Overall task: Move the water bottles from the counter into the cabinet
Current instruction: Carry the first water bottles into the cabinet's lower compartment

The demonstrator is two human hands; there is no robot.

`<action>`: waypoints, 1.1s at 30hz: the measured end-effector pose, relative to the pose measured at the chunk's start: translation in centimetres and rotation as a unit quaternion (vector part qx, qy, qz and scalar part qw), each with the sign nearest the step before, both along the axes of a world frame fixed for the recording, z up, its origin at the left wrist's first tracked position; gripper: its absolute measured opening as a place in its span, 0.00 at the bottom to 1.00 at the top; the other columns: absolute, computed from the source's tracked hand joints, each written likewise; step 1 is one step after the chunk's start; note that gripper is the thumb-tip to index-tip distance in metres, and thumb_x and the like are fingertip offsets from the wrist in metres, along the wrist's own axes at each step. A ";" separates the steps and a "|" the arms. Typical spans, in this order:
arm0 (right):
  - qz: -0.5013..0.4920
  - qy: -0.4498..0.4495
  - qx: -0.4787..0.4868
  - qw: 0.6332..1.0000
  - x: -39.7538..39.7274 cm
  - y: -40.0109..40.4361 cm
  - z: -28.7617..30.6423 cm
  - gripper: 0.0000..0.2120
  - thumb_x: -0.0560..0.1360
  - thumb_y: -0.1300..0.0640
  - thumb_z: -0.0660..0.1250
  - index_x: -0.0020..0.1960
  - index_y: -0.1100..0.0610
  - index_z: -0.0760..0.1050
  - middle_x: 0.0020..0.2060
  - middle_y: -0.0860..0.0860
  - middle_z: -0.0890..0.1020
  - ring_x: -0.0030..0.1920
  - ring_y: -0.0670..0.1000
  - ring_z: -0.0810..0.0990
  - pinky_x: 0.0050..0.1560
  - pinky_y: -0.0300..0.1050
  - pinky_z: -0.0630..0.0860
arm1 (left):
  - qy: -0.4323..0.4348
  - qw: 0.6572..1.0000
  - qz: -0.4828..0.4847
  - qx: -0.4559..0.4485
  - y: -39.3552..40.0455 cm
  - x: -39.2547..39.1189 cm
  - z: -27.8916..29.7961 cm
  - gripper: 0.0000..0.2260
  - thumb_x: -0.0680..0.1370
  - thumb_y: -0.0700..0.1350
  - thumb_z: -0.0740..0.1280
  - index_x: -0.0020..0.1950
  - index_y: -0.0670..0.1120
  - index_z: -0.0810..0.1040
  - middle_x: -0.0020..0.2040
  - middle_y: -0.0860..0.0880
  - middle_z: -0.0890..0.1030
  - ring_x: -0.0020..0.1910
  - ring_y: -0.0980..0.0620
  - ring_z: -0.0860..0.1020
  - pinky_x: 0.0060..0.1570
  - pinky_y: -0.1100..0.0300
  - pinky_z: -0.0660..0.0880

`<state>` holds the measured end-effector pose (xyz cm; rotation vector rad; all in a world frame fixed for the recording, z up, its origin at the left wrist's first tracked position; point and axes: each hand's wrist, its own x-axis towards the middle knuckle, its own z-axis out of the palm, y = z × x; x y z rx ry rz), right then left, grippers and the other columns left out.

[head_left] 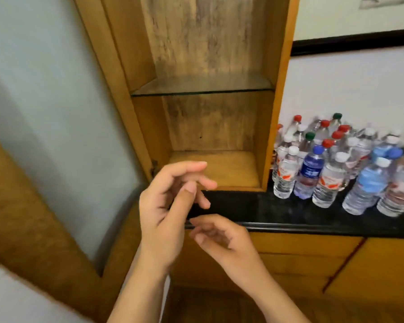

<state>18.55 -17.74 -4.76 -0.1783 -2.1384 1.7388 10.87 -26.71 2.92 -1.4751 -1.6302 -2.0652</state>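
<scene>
Head view: cabinet [278,94] open, wooden, glass shelf [203,89] inside. Water bottles [331,169] clustered upright on black counter [289,213], just right of cabinet. Left hand [170,206] and right hand [222,238] before cabinet's lower opening, fingers loosely spread, holding nothing.

No legible text on bottle labels [310,170]

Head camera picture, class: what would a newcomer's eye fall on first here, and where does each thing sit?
First, the crowd of water bottles standing upright on the black counter at the right, with red, green, white and blue caps. Next, the open wooden cabinet in the middle, its glass shelf and floor bare. In front, the left hand and right hand hover with loose fingers, holding nothing.
</scene>
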 end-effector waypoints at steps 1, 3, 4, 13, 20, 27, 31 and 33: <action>-0.033 -0.005 -0.008 0.999 2.0 1.8 -0.6 0.14 0.75 0.57 0.67 0.51 0.37 0.77 0.45 0.40 0.82 0.49 0.40 0.79 0.50 0.32 0.74 | -0.018 0.999 -0.026 -0.017 2.1 1.0 -1.0 0.12 0.77 0.41 0.58 0.55 0.49 0.78 0.41 0.49 0.82 0.30 0.50 0.77 0.34 0.61 0.75; -0.105 -0.008 -0.020 0.994 6.0 5.1 -1.9 0.13 0.74 0.57 0.68 0.50 0.39 0.78 0.42 0.41 0.82 0.46 0.41 0.80 0.47 0.31 0.74 | -0.057 0.994 -0.081 -0.048 6.2 3.3 -3.5 0.11 0.77 0.42 0.59 0.53 0.50 0.79 0.37 0.48 0.81 0.27 0.52 0.75 0.30 0.62 0.74; -0.142 -0.011 -0.028 0.989 8.1 6.7 -2.6 0.12 0.73 0.58 0.68 0.50 0.40 0.79 0.41 0.41 0.82 0.44 0.42 0.80 0.45 0.31 0.73 | -0.082 0.989 -0.108 -0.066 8.2 4.5 -4.8 0.11 0.77 0.43 0.59 0.52 0.51 0.80 0.36 0.48 0.81 0.26 0.53 0.74 0.29 0.63 0.73; -0.430 -0.054 -0.104 0.895 22.5 12.8 -13.7 0.07 0.72 0.58 0.67 0.45 0.47 0.80 0.33 0.41 0.79 0.34 0.39 0.75 0.37 0.29 0.68 | -0.218 0.900 -0.241 -0.290 20.2 13.4 -18.2 0.13 0.76 0.41 0.59 0.46 0.53 0.81 0.31 0.48 0.79 0.25 0.53 0.70 0.28 0.66 0.70; -0.531 -0.117 -0.218 0.810 28.6 12.1 -29.7 0.14 0.73 0.64 0.68 0.48 0.45 0.80 0.34 0.46 0.80 0.35 0.42 0.77 0.38 0.33 0.71 | -0.226 0.789 -0.300 -0.487 24.8 17.7 -35.2 0.19 0.79 0.34 0.58 0.44 0.55 0.82 0.32 0.48 0.80 0.26 0.53 0.71 0.29 0.66 0.70; -0.635 -0.142 -0.299 0.698 30.9 12.5 -52.0 0.17 0.73 0.71 0.65 0.45 0.49 0.79 0.34 0.46 0.80 0.39 0.46 0.79 0.41 0.40 0.74 | -0.179 0.701 -0.305 -0.619 28.1 19.6 -59.2 0.15 0.78 0.33 0.59 0.47 0.51 0.79 0.34 0.54 0.82 0.30 0.59 0.76 0.31 0.68 0.73; -0.660 -0.127 -0.320 0.668 31.5 14.0 -64.3 0.15 0.74 0.71 0.63 0.46 0.52 0.77 0.36 0.50 0.78 0.41 0.54 0.76 0.46 0.50 0.73 | -0.170 0.685 -0.297 -0.643 29.9 19.7 -71.9 0.15 0.78 0.35 0.59 0.47 0.54 0.78 0.35 0.55 0.82 0.32 0.61 0.77 0.36 0.65 0.74; -0.669 -0.124 -0.317 0.661 31.8 14.8 -69.8 0.13 0.75 0.72 0.62 0.47 0.55 0.76 0.37 0.50 0.77 0.42 0.52 0.76 0.47 0.50 0.72 | -0.178 0.683 -0.284 -0.648 30.5 19.7 -77.4 0.13 0.78 0.35 0.60 0.53 0.53 0.76 0.39 0.55 0.82 0.38 0.59 0.79 0.39 0.66 0.73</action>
